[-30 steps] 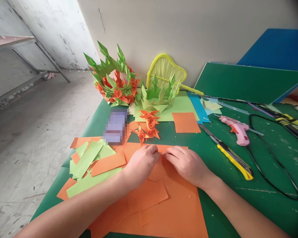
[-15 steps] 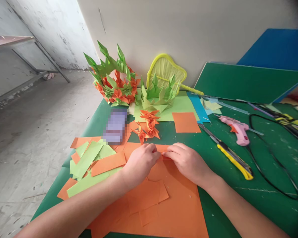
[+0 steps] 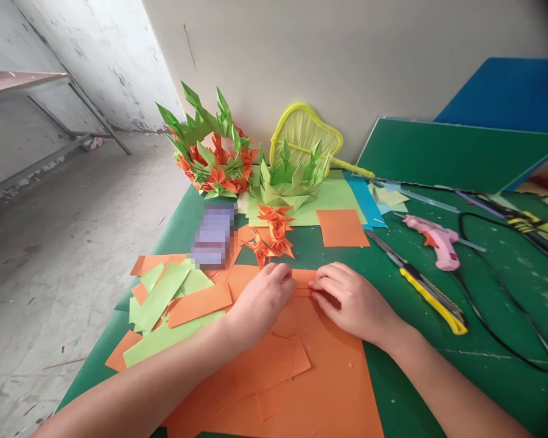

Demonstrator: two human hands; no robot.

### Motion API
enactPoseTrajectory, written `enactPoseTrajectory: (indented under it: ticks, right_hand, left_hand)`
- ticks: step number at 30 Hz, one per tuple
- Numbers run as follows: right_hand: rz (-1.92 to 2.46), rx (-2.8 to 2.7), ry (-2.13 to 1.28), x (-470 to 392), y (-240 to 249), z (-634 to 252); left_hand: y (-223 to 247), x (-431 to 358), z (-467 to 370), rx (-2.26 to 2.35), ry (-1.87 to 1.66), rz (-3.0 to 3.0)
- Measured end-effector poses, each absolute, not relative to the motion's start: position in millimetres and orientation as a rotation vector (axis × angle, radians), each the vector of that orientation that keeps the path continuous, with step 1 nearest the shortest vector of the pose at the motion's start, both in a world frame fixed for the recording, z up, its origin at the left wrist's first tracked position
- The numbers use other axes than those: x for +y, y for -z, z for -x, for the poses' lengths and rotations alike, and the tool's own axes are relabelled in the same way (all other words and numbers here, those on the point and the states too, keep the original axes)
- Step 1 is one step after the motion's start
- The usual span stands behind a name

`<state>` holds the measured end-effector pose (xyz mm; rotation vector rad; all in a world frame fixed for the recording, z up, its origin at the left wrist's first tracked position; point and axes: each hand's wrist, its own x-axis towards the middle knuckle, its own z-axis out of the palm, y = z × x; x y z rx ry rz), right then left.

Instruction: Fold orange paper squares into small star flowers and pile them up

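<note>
A small folded piece of orange paper (image 3: 303,292) lies between my hands, over a large orange sheet (image 3: 333,377). My left hand (image 3: 262,301) has its fingers curled closed at the left end of the piece; the fingertips are partly hidden. At the other end, my right hand (image 3: 349,298) pinches the edge with fingertips and thumb, a gap showing behind them. Just beyond are several orange paper flowers (image 3: 278,230). Loose orange strips (image 3: 274,365) rest on the big sheet under my left forearm.
Green and orange offcuts (image 3: 164,292) and a blurred phone-like object (image 3: 214,236) lie left. Behind stand an orange-green paper crown (image 3: 219,176) and a green one (image 3: 292,188). To the right are an orange square (image 3: 342,228), a yellow cutter (image 3: 433,301) and a pink glue gun (image 3: 438,240).
My right hand has shifted slightly right, its thumb and fingers a little further apart, and more of the orange piece shows between the hands. My left hand stays nearly in place.
</note>
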<state>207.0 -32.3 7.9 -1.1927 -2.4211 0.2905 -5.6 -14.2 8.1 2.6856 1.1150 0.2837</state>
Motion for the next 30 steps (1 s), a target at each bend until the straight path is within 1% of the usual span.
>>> enactPoseTrajectory:
  ticks: [6,9,14,20,30]
  right_hand:
    - [1.226,-2.332,-0.498,-29.4,-5.4,-211.2]
    - [1.270,-2.293,-0.582,-28.6,-5.0,-212.2]
    - [1.320,-2.259,-0.630,-29.4,-6.3,-212.1]
    - [1.382,-2.238,-0.699,-27.4,-8.9,-209.2]
    - [1.429,-2.269,-0.742,-26.2,-14.2,-207.3]
  left_hand:
    - [-3.1,-15.1,3.1,0.935,-0.265,-2.720]
    - [-2.8,-13.1,3.1,0.930,-0.330,-2.685]
    - [-2.5,-9.4,0.9,0.970,-0.439,-2.656]
    - [-3.1,-8.1,-3.4,1.060,-0.422,-2.701]
    - [-5.7,-7.4,-7.5,1.130,-0.411,-2.580]
